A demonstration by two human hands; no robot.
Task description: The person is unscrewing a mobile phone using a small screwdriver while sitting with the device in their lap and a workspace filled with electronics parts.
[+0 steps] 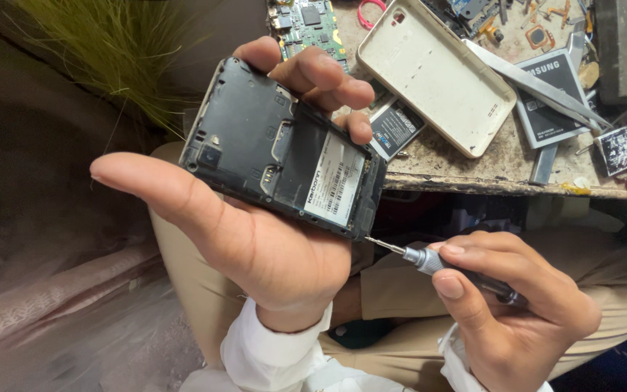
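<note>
Black phone [281, 149] opened at the back, screwdriver tip at its near right corner.

The left hand [255, 239] cradles the phone between palm and curled fingers, above the lap, near the bench [473, 170] edge. Its cream back cover [433, 72] already lies off on the bench, and a battery [546, 98] rests to the right of it beside metal tweezers [538, 83]; the phone's battery bay looks empty. The right hand [517, 305] pinches a small screwdriver [437, 263], tip touching the frame. The inner black frame is still on, so unscrewing seems to remain.
</note>
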